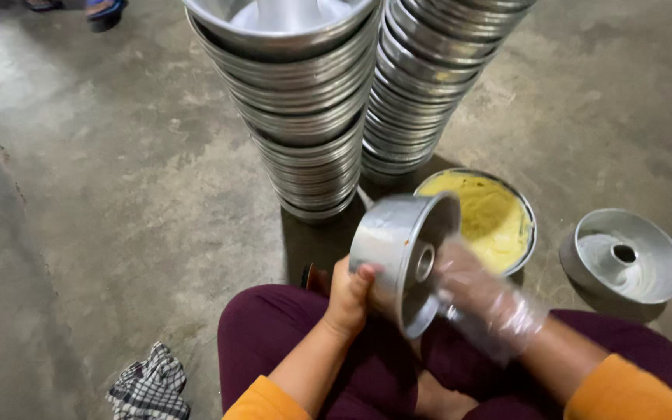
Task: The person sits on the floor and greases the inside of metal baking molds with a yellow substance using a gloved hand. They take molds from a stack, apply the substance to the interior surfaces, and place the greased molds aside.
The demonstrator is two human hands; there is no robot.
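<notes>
We are sitting on the floor with our maroon-clad knees [289,327] apart, and our orange sleeves [624,389] are running off the bottom edge. Our left hand [349,295] is grasping the outside wall of one ring cake pan [398,253], thumb over its rim, tilting it on its side between our knees so the opening and centre tube are facing right. Our right hand [480,299], inside a clear plastic glove, is pressing into the pan's open mouth; it is blurring, so we cannot tell how the fingers are set or whether they are holding anything.

Left of the left hand and nearer to us, one checked cloth [149,385] is lying crumpled, partly cut off below. Just beyond the right hand, one round bowl of yellow paste [499,222] is sitting half hidden behind the tilted pan. To the right of that hand, a second single pan [624,260] is standing upright, whitish smears showing inside.

Farther ahead, two tall stacks of pans are rising: the left stack [305,117] and the right stack [421,85], both running out of the top edge, so we are unable to count them. At the far top left, sandalled feet [103,9] are barely showing.
</notes>
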